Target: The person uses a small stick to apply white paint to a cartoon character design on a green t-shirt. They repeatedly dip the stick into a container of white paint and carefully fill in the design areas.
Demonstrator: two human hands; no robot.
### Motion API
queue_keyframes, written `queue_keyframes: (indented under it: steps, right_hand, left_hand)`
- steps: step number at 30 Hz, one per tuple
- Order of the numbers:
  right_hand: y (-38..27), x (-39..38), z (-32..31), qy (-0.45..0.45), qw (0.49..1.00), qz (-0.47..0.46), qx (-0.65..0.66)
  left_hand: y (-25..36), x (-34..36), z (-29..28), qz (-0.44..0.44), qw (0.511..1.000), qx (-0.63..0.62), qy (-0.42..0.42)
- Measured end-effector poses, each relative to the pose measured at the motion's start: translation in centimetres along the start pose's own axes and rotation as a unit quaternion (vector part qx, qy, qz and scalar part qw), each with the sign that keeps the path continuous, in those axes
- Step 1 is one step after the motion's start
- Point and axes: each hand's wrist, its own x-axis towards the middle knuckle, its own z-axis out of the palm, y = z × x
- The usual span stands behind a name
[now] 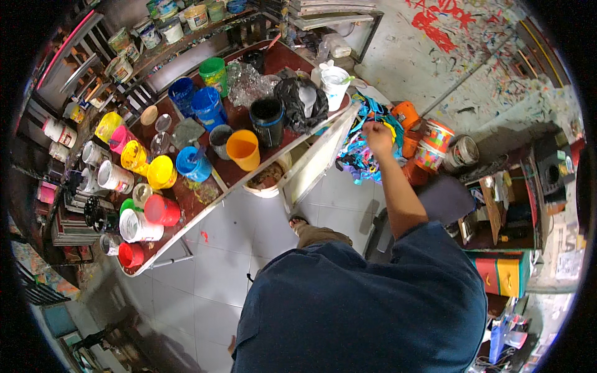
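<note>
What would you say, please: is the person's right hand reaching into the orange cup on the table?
No, the right hand is at the heap of multicoloured cloth, well apart from the orange cup.

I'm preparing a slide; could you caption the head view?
A person's right hand at a heap of colourful cloth, beside a table crowded with pots.

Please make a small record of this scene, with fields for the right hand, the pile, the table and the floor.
Right hand: at the rag pile; grip unclear
Rag pile: many colours; orange buckets to its right
Table: dark red top, crowded with paint buckets
Near edge: orange cup
Right end: black bag, left of a white bucket
Floor: pale tiles
</note>
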Motion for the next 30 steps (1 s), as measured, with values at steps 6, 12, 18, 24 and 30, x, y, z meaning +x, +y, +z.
queue_keyframes:
  steps: [6,12,18,24,30]
  right_hand:
    - [1.8,16.2,1.3,0.037,0.976,0.013,-0.214]
    - [4.1,22.9,4.2,-0.015,0.976,0.017,-0.218]
    - [6.3,26.3,5.5,-0.058,0.984,-0.055,-0.158]
    - [5.1,23.5,4.5,-0.095,0.989,-0.046,-0.105]
    - [6.4,22.4,3.9,-0.070,0.990,-0.104,-0.065]
  left_hand:
    - [4.0,-6.5,10.5,0.032,0.999,0.002,-0.014]
    - [5.6,-9.7,12.7,0.026,1.000,-0.005,0.017]
    - [5.9,-10.9,14.0,0.016,1.000,-0.002,0.025]
    - [7.0,-11.5,16.5,0.009,1.000,0.011,0.016]
    - [8.1,-11.5,18.4,0.015,1.000,0.024,0.002]
